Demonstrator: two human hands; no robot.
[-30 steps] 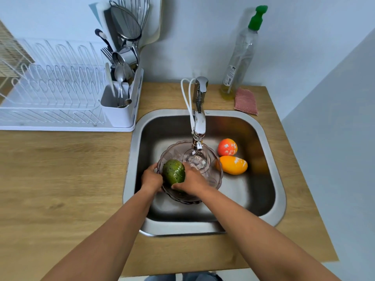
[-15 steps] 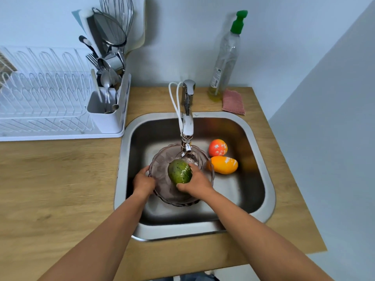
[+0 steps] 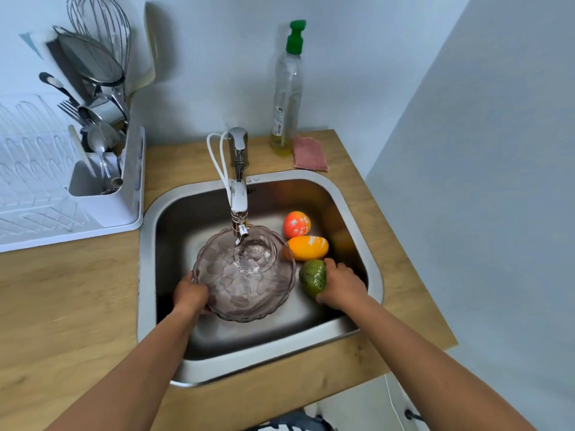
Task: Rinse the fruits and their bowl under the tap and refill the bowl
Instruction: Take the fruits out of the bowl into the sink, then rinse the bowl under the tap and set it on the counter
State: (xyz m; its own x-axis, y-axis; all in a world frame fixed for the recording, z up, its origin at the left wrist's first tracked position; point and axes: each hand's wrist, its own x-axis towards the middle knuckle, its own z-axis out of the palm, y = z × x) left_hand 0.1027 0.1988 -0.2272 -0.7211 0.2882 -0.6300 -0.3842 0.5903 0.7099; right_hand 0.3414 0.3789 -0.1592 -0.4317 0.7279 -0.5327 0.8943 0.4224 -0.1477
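A clear, pinkish glass bowl point(image 3: 245, 275) sits in the steel sink point(image 3: 351, 197) under the tap point(image 3: 239, 194), with water running into it. My left hand point(image 3: 189, 295) grips the bowl's left rim. My right hand point(image 3: 342, 284) holds a green avocado point(image 3: 312, 276) low in the sink, just right of the bowl. An orange mango point(image 3: 308, 247) and a red-orange fruit point(image 3: 296, 224) lie on the sink floor behind the avocado, both with white specks on them.
A white dish rack point(image 3: 46, 188) with a cutlery holder point(image 3: 96, 181) stands on the wooden counter point(image 3: 68, 293) to the left. A dish soap bottle point(image 3: 287, 88) and a pink sponge point(image 3: 310, 153) stand behind the sink. A wall rises close on the right.
My right hand has carried the avocado out from over the bowl and down to the right, beside the other fruits. My left hand stays on the bowl's rim.
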